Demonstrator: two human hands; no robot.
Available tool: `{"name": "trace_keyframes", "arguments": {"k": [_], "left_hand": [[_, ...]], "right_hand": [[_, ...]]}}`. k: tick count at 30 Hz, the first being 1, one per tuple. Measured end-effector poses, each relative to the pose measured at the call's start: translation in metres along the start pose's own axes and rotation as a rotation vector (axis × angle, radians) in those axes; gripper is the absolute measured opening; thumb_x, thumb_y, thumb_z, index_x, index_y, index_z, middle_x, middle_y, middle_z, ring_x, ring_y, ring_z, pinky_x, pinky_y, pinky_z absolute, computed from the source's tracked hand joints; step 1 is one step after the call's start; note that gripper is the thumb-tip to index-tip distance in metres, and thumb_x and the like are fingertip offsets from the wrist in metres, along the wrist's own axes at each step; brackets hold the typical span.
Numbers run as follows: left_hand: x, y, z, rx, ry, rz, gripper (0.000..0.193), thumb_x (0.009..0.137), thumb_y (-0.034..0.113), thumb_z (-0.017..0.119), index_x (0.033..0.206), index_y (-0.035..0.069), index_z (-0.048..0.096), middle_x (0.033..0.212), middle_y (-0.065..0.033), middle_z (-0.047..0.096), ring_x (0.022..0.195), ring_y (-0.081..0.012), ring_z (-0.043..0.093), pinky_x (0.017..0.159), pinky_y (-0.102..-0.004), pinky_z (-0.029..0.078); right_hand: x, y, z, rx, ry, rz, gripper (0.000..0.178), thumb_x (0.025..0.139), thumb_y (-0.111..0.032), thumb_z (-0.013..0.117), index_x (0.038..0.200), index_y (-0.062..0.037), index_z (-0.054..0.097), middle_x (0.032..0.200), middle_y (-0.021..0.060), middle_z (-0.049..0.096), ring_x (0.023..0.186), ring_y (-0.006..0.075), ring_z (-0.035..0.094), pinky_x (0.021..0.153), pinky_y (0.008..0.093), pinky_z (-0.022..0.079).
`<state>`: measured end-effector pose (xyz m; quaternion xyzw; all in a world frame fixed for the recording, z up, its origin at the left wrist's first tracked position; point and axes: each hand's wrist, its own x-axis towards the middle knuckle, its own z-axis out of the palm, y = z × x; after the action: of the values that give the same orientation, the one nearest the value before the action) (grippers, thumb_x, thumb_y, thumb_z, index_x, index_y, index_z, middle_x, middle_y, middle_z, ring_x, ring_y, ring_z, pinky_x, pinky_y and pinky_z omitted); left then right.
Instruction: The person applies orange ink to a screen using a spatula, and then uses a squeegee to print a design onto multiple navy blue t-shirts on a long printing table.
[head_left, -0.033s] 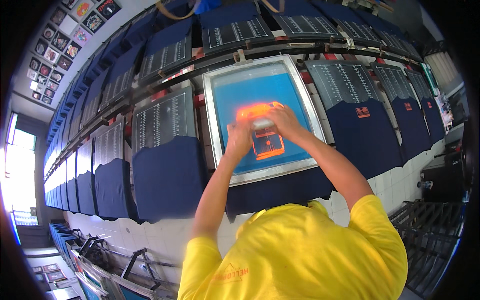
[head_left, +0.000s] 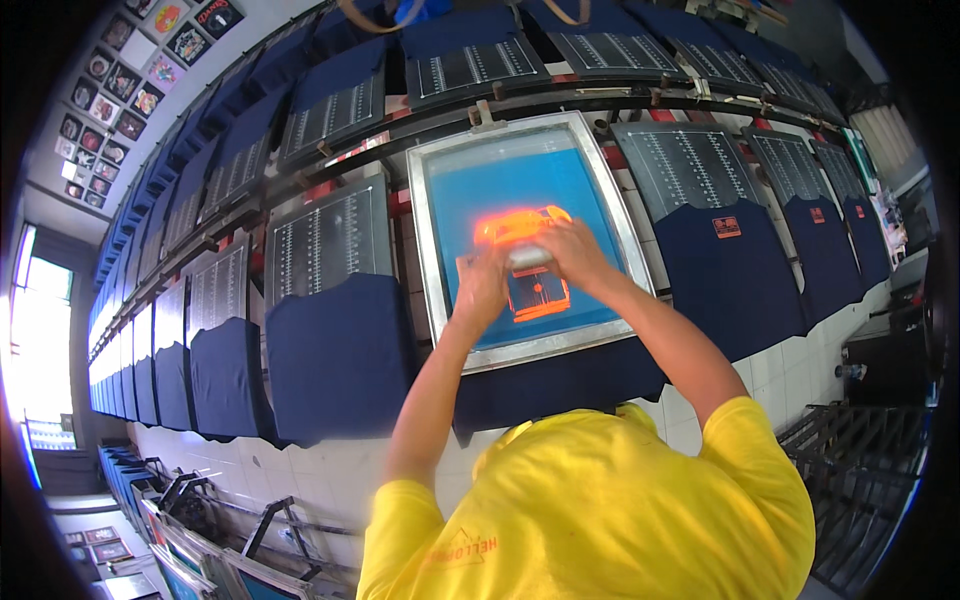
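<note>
A silver-framed printing screen (head_left: 620, 220) with blue mesh (head_left: 490, 180) lies over a dark navy shirt (head_left: 560, 382). My left hand (head_left: 483, 285) and my right hand (head_left: 576, 254) are closed on the two ends of a pale squeegee (head_left: 531, 258), which stands on the mesh. Some of my fingers are hidden behind its far side. Bright orange ink (head_left: 508, 225) is banked up just beyond the squeegee. Nearer to me, an orange-edged design (head_left: 538, 293) shows in the mesh.
Beside the screen on the left, a navy shirt (head_left: 340, 355) hangs off a dark printing board (head_left: 325, 240). To the right, another shirt (head_left: 725, 275) bears a small orange print. More boards line the far row (head_left: 475, 70). A black metal rack (head_left: 850, 460) stands at lower right.
Both hands and the squeegee have slid slightly toward me over the mesh, covering a little more of the design's upper part. The screen has stayed in place.
</note>
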<state>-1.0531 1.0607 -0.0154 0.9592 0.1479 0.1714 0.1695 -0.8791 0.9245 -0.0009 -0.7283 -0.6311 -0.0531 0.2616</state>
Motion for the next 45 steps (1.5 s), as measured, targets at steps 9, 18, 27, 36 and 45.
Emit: {"name": "trace_keyframes", "arguments": {"k": [9, 18, 27, 36, 45], "left_hand": [[-0.107, 0.080, 0.002, -0.126, 0.029, -0.016, 0.044, 0.084, -0.001, 0.064, 0.126, 0.009, 0.056, 0.130, -0.0092, 0.063, 0.114, -0.0231, 0.063, 0.092, -0.0456, 0.035], [-0.016, 0.018, 0.015, -0.015, 0.066, -0.011, 0.026, 0.094, 0.011, 0.060, 0.119, 0.009, 0.059, 0.115, -0.0098, 0.068, 0.094, -0.0265, 0.067, 0.087, -0.0463, 0.037], [0.034, 0.009, -0.029, -0.180, 0.030, -0.084, 0.027, 0.106, 0.020, 0.043, 0.115, 0.007, 0.065, 0.100, -0.0177, 0.069, 0.088, -0.0351, 0.064, 0.088, -0.0449, 0.037], [0.011, 0.036, -0.063, -0.138, 0.094, 0.004, 0.025, 0.102, 0.011, 0.047, 0.123, 0.008, 0.061, 0.117, -0.0121, 0.068, 0.098, -0.0298, 0.064, 0.094, -0.0445, 0.035], [-0.088, 0.074, -0.032, -0.162, 0.116, 0.048, 0.041, 0.086, -0.001, 0.062, 0.126, 0.008, 0.057, 0.127, -0.0105, 0.065, 0.115, -0.0243, 0.063, 0.097, -0.0457, 0.034]], "right_hand": [[-0.101, -0.063, -0.019, 0.014, -0.007, -0.007, 0.022, 0.075, -0.006, 0.067, 0.096, -0.0082, 0.066, 0.099, 0.0022, 0.066, 0.090, 0.0235, 0.059, 0.073, 0.0400, 0.042], [-0.019, 0.001, 0.009, -0.032, 0.038, -0.039, 0.022, 0.069, -0.007, 0.074, 0.090, -0.0079, 0.067, 0.092, 0.0058, 0.067, 0.093, 0.0277, 0.061, 0.080, 0.0424, 0.048], [0.040, 0.016, -0.026, 0.008, -0.161, 0.051, 0.016, 0.068, -0.005, 0.076, 0.081, -0.0089, 0.068, 0.085, 0.0051, 0.069, 0.091, 0.0302, 0.062, 0.081, 0.0440, 0.049], [0.023, -0.022, -0.067, -0.026, 0.017, -0.047, 0.019, 0.070, -0.009, 0.076, 0.087, -0.0115, 0.067, 0.090, 0.0015, 0.067, 0.091, 0.0268, 0.060, 0.075, 0.0418, 0.047], [-0.077, -0.068, -0.040, -0.049, 0.039, -0.055, 0.028, 0.069, -0.005, 0.071, 0.096, -0.0083, 0.064, 0.101, 0.0009, 0.067, 0.094, 0.0240, 0.060, 0.074, 0.0391, 0.044]]}}
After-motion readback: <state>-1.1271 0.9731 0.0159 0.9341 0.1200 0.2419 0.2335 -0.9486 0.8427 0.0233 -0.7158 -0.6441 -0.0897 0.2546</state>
